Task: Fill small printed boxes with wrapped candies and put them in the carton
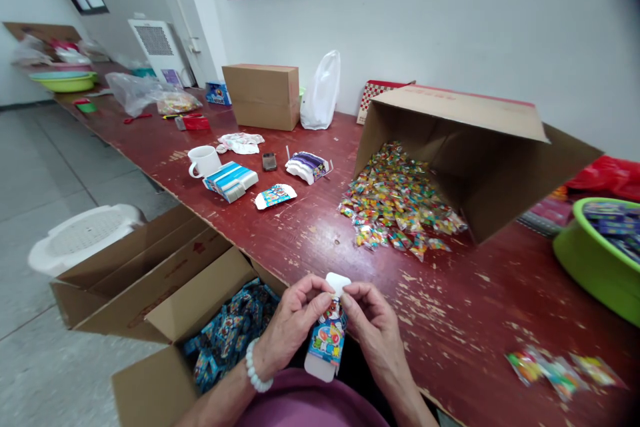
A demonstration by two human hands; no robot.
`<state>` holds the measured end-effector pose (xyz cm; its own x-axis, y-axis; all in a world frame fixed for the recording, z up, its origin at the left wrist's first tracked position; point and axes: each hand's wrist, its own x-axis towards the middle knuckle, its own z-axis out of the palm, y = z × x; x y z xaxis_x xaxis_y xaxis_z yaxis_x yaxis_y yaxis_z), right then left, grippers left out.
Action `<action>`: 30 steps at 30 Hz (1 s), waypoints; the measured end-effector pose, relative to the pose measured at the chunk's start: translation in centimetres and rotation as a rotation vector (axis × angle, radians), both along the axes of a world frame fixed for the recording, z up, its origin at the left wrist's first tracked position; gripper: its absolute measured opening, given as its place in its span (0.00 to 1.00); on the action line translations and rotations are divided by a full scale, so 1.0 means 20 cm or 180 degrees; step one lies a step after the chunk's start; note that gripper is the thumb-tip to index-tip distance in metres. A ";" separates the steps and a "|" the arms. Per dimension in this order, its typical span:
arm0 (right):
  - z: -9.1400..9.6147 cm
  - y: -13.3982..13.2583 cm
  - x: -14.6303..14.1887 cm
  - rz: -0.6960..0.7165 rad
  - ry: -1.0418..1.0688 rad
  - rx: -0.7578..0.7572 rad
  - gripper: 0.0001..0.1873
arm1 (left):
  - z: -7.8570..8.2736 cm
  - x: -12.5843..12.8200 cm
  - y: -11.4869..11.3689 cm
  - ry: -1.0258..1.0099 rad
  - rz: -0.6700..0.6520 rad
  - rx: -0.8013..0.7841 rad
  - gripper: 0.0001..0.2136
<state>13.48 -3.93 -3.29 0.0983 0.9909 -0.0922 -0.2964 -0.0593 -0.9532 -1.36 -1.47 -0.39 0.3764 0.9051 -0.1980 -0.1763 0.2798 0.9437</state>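
Note:
My left hand (295, 320) and my right hand (373, 327) both pinch a small blue printed paper box (327, 340) at the near edge of the red table (310, 227). The fingers of both hands press on its white top flap. A white bead bracelet sits on my left wrist. Below my left hand, an open cardboard carton (165, 320) holds many of the same blue boxes (225, 340). A few small candy packets (563, 368) lie on the table to my right.
A cardboard box on its side (500, 167) spills colourful candy packets (395, 203). Flat blue box blanks (230, 180), a single blank (275, 196), a white mug (204, 161), a phone (269, 161), a closed carton (263, 95) and a green basin (590, 260) stand around.

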 end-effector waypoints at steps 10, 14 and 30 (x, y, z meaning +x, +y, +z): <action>-0.02 0.00 0.03 0.0147 -0.0467 0.0141 0.11 | -0.02 -0.01 0.00 0.0117 0.0018 0.0126 0.11; -0.01 0.00 0.03 0.0113 -0.0504 0.0161 0.11 | -0.02 0.00 0.00 0.0140 0.0032 0.0170 0.11; -0.04 0.00 0.02 0.0130 -0.0446 0.0039 0.13 | -0.03 0.00 0.00 0.0047 0.0044 -0.0045 0.12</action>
<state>13.86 -4.02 -4.09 0.0690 0.9953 -0.0684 -0.1581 -0.0568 -0.9858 -1.39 -1.46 -1.08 0.3606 0.9073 -0.2162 -0.1663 0.2907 0.9422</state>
